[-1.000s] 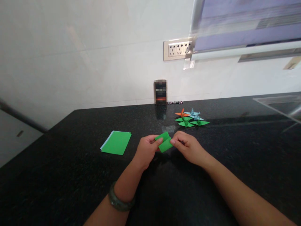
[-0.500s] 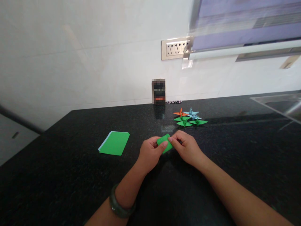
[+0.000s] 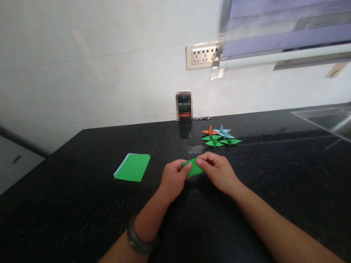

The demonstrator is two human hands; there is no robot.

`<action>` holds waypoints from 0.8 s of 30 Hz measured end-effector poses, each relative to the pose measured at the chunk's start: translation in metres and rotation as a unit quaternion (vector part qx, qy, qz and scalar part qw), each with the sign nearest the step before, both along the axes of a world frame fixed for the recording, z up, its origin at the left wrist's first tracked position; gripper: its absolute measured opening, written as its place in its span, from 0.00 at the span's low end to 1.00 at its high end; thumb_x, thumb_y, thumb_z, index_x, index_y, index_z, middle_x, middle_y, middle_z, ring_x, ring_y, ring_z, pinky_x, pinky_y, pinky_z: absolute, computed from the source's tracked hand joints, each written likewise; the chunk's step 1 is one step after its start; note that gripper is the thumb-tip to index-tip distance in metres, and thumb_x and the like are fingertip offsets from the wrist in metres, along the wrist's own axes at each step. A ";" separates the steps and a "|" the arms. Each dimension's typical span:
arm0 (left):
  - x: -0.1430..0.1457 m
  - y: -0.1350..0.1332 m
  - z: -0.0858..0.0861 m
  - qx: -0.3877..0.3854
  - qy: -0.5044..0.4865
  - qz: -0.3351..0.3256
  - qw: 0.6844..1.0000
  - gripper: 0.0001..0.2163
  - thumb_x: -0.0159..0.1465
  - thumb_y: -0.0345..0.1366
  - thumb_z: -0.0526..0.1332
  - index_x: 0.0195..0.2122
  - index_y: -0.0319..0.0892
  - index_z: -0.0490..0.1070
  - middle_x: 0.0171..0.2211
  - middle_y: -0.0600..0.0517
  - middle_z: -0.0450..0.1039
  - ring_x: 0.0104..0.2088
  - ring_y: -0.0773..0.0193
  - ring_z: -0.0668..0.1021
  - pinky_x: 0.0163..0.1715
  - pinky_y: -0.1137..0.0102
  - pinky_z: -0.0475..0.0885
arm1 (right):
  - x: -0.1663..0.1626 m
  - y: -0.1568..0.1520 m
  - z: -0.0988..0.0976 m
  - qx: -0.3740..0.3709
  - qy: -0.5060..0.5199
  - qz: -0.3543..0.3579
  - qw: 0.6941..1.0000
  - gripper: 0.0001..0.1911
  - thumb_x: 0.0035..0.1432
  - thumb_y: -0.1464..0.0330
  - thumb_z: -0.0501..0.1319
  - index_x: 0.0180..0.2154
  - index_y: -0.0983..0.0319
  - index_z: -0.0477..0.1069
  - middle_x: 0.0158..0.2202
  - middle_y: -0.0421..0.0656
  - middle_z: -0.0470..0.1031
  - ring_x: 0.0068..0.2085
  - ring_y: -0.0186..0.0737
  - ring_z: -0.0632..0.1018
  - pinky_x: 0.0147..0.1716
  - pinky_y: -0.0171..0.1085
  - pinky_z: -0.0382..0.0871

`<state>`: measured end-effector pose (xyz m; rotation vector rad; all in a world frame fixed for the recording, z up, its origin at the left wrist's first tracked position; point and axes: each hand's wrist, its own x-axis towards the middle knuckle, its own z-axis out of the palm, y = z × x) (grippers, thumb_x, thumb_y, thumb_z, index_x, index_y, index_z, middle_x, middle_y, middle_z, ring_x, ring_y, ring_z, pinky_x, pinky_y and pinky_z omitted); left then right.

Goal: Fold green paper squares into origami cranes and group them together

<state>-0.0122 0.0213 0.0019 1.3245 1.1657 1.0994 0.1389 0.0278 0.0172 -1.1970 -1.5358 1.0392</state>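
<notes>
A small folded piece of green paper (image 3: 195, 169) is held just above the dark counter, pinched at both sides. My left hand (image 3: 174, 179) closes on its left edge, thumb on top. My right hand (image 3: 218, 170) grips the upper right corner between thumb and fingers. The fingers behind the paper are partly hidden. Beyond the hands stand several folded paper cranes: green cranes (image 3: 214, 142) in front, an orange crane (image 3: 210, 130) and light blue cranes (image 3: 225, 132) behind. To the left lies a stack of square paper (image 3: 132, 167), green on top with light blue showing underneath.
The black stone counter (image 3: 82, 208) runs back to a pale wall. A blurred dark box (image 3: 184, 106) stands against it, beside a small beaded string (image 3: 202, 118). A metal sink (image 3: 329, 118) is set in at the right. A socket panel (image 3: 203, 56) is on the wall.
The green paper has turned slightly, and its top edge now looks folded over and straighter. My left thumb has shifted a little up and left along it. The view has shifted slightly.
</notes>
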 end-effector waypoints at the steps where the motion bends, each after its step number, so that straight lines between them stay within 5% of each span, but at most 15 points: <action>1: 0.000 0.000 0.000 0.001 0.003 0.000 1.000 0.12 0.56 0.43 0.60 0.28 0.37 0.72 0.21 0.54 0.68 0.23 0.70 0.68 0.24 0.73 0.64 | 0.000 0.000 0.001 0.000 0.002 -0.002 1.000 0.10 0.51 0.63 0.58 0.28 0.64 0.70 0.21 0.38 0.67 0.20 0.30 0.65 0.18 0.31 0.57; 15: 0.000 -0.002 0.002 0.003 0.003 -0.001 1.000 0.13 0.55 0.43 0.60 0.28 0.36 0.73 0.20 0.53 0.69 0.21 0.69 0.68 0.23 0.73 0.63 | 0.001 0.001 -0.001 0.051 -0.020 -0.012 0.998 0.09 0.51 0.65 0.58 0.26 0.64 0.72 0.23 0.41 0.71 0.27 0.34 0.70 0.27 0.34 0.64; 24: -0.001 -0.002 0.011 0.055 0.074 0.063 0.994 0.07 0.51 0.38 0.64 0.25 0.39 0.76 0.22 0.52 0.74 0.23 0.67 0.71 0.24 0.73 0.64 | 0.002 0.000 0.001 0.087 -0.088 0.022 0.992 0.09 0.52 0.67 0.57 0.24 0.63 0.73 0.23 0.41 0.72 0.27 0.34 0.72 0.29 0.33 0.64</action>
